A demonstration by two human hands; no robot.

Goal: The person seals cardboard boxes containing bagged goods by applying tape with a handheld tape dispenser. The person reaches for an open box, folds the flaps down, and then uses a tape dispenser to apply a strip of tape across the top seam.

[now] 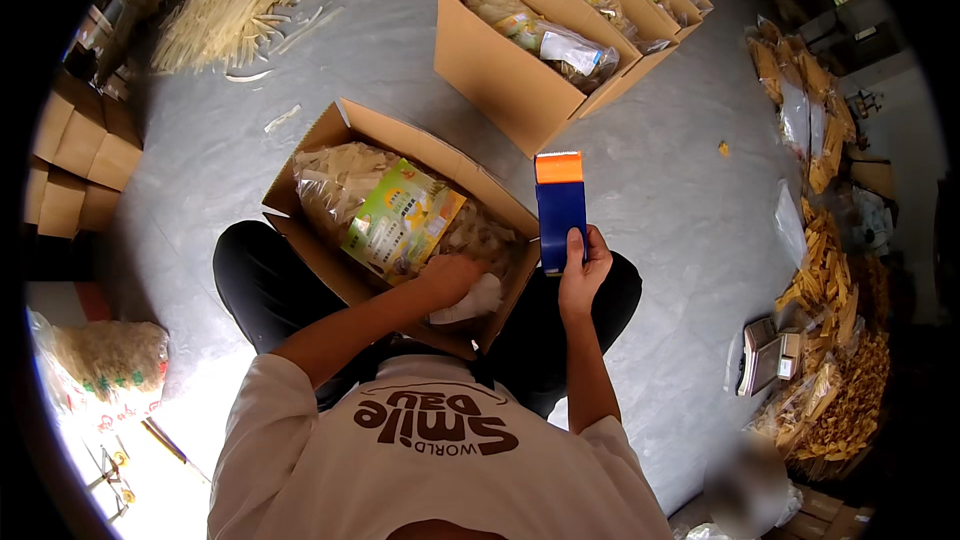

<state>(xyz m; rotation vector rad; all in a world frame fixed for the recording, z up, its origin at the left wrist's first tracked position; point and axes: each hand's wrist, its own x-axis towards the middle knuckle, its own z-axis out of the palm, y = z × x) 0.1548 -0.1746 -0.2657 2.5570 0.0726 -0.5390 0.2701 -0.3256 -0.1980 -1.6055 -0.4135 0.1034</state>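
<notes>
Even daylight, glare lower left — fisheye rim dark, edges bent.

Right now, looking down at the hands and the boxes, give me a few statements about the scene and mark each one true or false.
1. The right hand holds a blue box with an orange top upright. True.
2. The left hand rests on the grey floor. False: it reaches into the open cardboard box in front of the person, among clear bags.
3. A green printed sheet lies in that box. True.
4. The row of cartons further off is taped shut. False: they stand open, with bags inside.
5. A small scale sits on the floor to the person's right. True.
</notes>
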